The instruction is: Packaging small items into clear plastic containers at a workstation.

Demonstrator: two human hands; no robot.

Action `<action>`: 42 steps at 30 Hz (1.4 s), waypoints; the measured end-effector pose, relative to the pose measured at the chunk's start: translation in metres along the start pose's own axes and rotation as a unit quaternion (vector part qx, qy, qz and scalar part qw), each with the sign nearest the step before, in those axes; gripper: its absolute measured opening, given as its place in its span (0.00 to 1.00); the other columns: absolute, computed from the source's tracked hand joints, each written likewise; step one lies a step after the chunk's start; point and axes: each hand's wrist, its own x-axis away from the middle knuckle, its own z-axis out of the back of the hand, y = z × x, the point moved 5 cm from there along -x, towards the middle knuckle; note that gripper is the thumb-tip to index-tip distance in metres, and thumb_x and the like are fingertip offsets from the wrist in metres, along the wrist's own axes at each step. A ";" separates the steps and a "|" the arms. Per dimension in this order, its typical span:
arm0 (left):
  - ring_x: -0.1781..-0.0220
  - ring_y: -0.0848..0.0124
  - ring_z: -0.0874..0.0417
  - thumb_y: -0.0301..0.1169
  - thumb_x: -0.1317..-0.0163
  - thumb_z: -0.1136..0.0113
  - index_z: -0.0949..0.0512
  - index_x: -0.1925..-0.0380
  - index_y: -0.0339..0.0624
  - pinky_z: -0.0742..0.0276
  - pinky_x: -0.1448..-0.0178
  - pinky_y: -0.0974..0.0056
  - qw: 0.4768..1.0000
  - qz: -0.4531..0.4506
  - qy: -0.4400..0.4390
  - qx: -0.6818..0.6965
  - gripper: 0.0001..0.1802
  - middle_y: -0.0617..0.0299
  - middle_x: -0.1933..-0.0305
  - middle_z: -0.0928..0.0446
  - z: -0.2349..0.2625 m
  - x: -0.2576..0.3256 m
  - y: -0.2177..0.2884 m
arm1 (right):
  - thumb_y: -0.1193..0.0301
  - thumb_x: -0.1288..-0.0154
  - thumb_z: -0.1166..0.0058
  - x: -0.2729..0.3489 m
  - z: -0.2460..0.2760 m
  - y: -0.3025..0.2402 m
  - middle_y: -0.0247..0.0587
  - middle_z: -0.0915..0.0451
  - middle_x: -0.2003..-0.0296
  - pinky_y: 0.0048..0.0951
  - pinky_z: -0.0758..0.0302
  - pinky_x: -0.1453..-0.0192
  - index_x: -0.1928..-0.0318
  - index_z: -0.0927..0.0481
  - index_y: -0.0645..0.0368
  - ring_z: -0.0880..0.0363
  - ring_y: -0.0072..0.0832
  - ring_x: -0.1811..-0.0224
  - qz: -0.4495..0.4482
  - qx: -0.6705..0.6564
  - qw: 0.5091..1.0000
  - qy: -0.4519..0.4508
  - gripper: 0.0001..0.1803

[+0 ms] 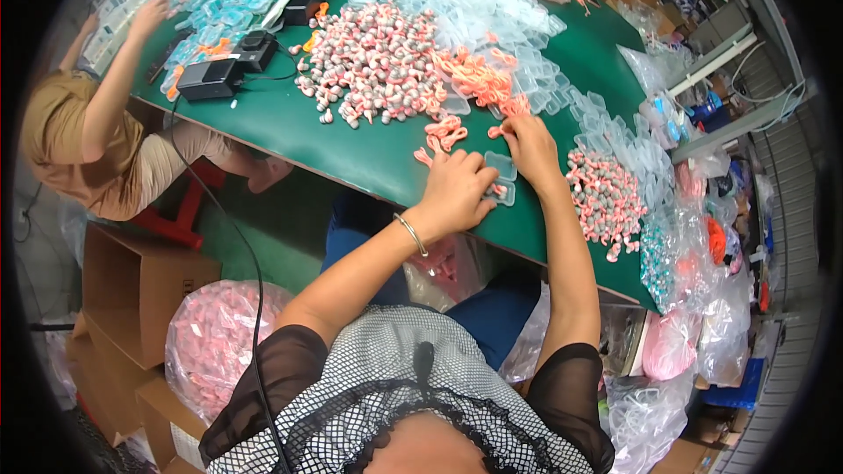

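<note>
Here my left hand lies on the green table top, fingers curled and pressing the near edge of a small clear plastic case. The case sits between my hands. My right hand pinches an orange-pink corded earplug just past it. A pile of pink-and-grey earplugs lies further right.
</note>
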 end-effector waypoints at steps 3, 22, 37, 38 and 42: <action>0.54 0.64 0.25 0.41 0.54 0.26 0.19 0.54 0.50 0.37 0.51 0.56 1.000 -0.006 0.002 0.014 0.25 0.65 0.58 0.24 0.000 0.003 0.002 | 0.77 0.42 0.38 0.004 0.006 -0.002 0.42 0.19 0.60 0.39 0.24 0.54 0.57 0.19 0.58 0.21 0.41 0.59 -0.015 -0.028 0.999 0.015 0.11; 0.53 0.63 0.24 0.41 0.54 0.26 0.21 0.52 0.48 0.36 0.49 0.56 0.998 0.015 0.024 0.056 0.27 0.64 0.58 0.22 0.005 0.001 0.000 | 0.78 0.43 0.37 0.068 0.045 -0.040 0.41 0.20 0.68 0.36 0.24 0.57 0.64 0.20 0.61 0.20 0.38 0.63 -0.058 -0.177 0.982 -0.012 0.07; 0.56 0.65 0.25 0.41 0.56 0.25 0.20 0.60 0.51 0.36 0.53 0.56 0.998 -0.019 0.056 0.036 0.22 0.68 0.62 0.23 0.006 0.004 0.000 | 0.78 0.37 0.46 0.061 0.046 -0.032 0.44 0.19 0.56 0.43 0.27 0.47 0.48 0.20 0.58 0.23 0.44 0.52 -0.034 -0.089 0.995 0.031 0.16; 0.57 0.65 0.25 0.41 0.56 0.25 0.20 0.60 0.51 0.36 0.53 0.56 0.998 -0.022 0.058 0.034 0.22 0.68 0.62 0.24 0.007 0.004 0.001 | 0.75 0.35 0.46 0.060 0.038 -0.025 0.45 0.20 0.54 0.43 0.29 0.45 0.48 0.20 0.58 0.24 0.44 0.50 -0.064 -0.100 0.993 0.000 0.15; 0.56 0.65 0.24 0.41 0.56 0.25 0.20 0.58 0.50 0.36 0.53 0.56 0.998 -0.012 0.041 0.036 0.24 0.67 0.62 0.23 0.008 0.002 0.002 | 0.75 0.36 0.44 0.058 0.030 -0.022 0.46 0.19 0.57 0.40 0.26 0.49 0.50 0.20 0.60 0.22 0.43 0.54 -0.027 -0.076 0.997 -0.019 0.14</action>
